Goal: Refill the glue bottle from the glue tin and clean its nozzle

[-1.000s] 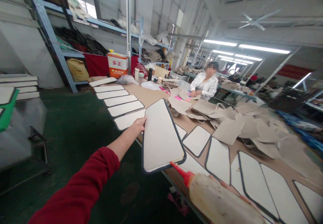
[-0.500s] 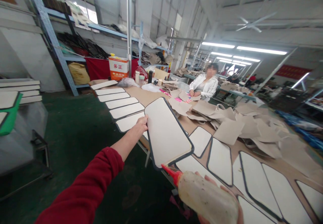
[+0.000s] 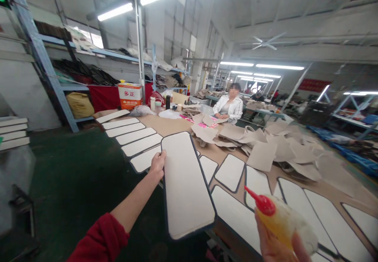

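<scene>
Long brown worktable [image 3: 174, 125] running from 11 o'clock down to 4 o'clock, near edge lined with flat white panels [image 3: 134, 135] laid side by side, narrow gaps between. Green floor [image 3: 76, 167] at 9 o'clock, wide and open beside that edge. Heap of tan cut pieces [image 3: 262, 154] at 2 o'clock, a seated person [image 3: 228, 106] beyond at 1 o'clock. White dark-rimmed panel [image 3: 184, 183] held up at centre, overhanging the table edge, lower corner out past it. Left hand [image 3: 158, 163] closed on that panel's left rim at 10 o'clock. Right hand [image 3: 274, 246] at 5 o'clock wrapped round a glue bottle [image 3: 280, 220], red nozzle aimed toward 10 o'clock, just beside the held panel's right rim, apart.
</scene>
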`<action>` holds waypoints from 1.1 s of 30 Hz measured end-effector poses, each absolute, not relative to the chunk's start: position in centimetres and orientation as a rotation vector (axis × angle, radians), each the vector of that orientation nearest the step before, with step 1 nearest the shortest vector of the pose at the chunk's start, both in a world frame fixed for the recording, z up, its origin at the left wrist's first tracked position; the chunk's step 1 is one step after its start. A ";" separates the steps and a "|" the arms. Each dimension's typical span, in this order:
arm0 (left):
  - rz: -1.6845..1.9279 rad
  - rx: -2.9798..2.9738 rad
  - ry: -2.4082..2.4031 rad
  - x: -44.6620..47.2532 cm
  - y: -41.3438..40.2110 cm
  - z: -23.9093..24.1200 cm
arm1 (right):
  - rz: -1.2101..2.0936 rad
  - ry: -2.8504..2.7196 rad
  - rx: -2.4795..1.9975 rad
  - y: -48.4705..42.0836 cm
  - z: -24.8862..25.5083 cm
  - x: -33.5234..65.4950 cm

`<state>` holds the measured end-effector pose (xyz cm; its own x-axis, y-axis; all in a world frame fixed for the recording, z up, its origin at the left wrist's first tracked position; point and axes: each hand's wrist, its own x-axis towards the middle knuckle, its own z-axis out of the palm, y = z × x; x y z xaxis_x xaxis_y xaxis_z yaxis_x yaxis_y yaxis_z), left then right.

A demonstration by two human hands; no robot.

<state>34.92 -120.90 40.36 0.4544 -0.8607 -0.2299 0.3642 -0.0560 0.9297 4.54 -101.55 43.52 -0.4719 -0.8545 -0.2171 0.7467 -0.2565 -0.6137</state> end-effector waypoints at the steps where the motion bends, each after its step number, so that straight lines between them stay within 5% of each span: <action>1: -1.073 1.247 -0.545 35.0 -120.5 40.4 | -1.898 0.821 -0.205 -101.7 43.7 4.5; 19: -1.513 1.069 -0.957 35.6 -113.7 45.3 | -2.003 0.702 -1.081 -108.9 49.1 4.7; 33: -1.455 1.068 -0.790 37.6 -115.8 43.8 | -1.555 0.761 -1.083 -105.8 44.5 6.3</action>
